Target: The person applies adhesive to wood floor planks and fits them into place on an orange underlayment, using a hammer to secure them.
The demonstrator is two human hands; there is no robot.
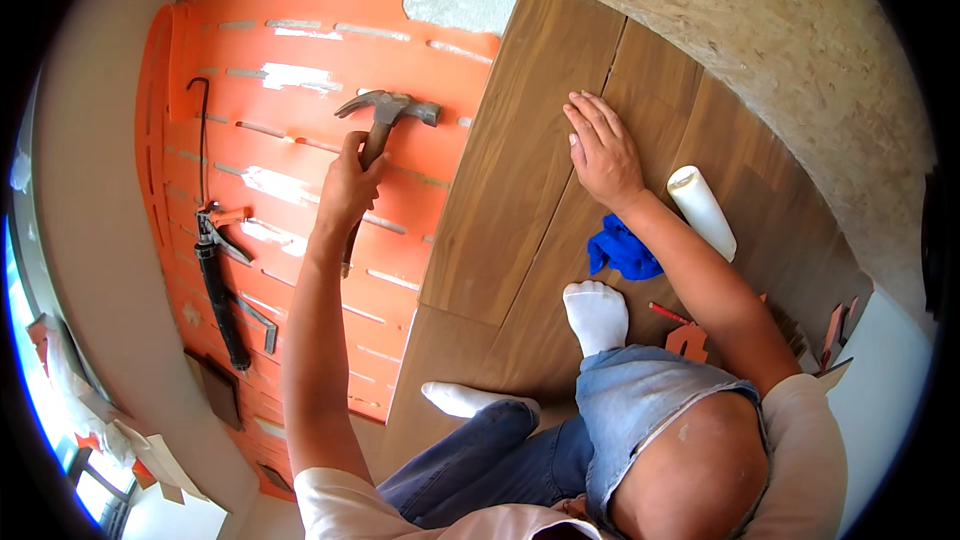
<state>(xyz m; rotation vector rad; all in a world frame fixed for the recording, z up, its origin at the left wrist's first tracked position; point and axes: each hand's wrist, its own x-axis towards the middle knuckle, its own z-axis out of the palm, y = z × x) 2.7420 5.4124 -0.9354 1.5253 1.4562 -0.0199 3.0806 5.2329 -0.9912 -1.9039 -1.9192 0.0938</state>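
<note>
My left hand (pixel 347 180) is closed round the handle of a claw hammer (pixel 392 108), its steel head up and its claw pointing left. The hammer is over orange slotted underlay sheet (pixel 330 160), just left of the laid boards. My right hand (pixel 605 150) rests flat on a brown wood floor plank (pixel 540 110), fingers stretched out toward the far side. A seam between two planks runs close beside that hand. Near my right forearm lie a crumpled blue cloth (pixel 622 248) and a white roll (pixel 702 210).
A black caulking gun (pixel 218 275) lies on the underlay at left. A red pencil (pixel 670 313) and an orange piece (pixel 687 342) are by my knee. A chipboard wall (pixel 790 50) curves along the far right. Cardboard and plastic (pixel 150 455) sit lower left.
</note>
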